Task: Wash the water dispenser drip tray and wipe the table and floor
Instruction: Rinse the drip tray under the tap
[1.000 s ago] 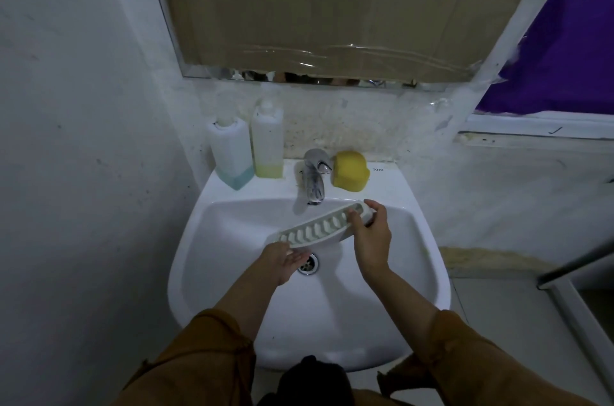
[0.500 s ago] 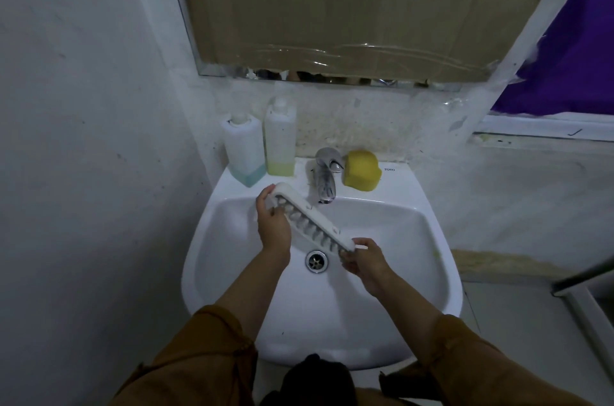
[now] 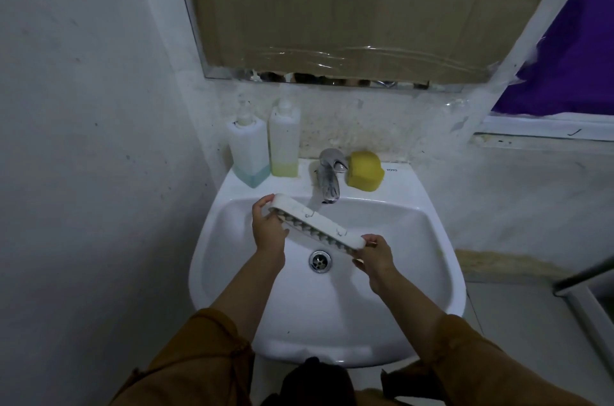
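A long white slotted drip tray (image 3: 315, 223) hangs over the white sink (image 3: 432, 239), slanting from upper left down to lower right, tipped on edge with its slotted face toward me. My left hand (image 3: 267, 228) grips its upper left end. My right hand (image 3: 373, 256) pinches its lower right end. The tray sits just below the chrome tap (image 3: 328, 179), above the drain (image 3: 320, 261). I see no water running.
Two soap bottles (image 3: 249, 153) (image 3: 284, 143) stand on the sink's back left ledge and a yellow sponge (image 3: 364, 170) lies right of the tap. A wall runs close on the left. A cardboard-covered mirror hangs above. Tiled floor lies to the right.
The tray was swung round: a second ago its left end was low and right end high, now the left end is up by the tap's left and the right end is low.
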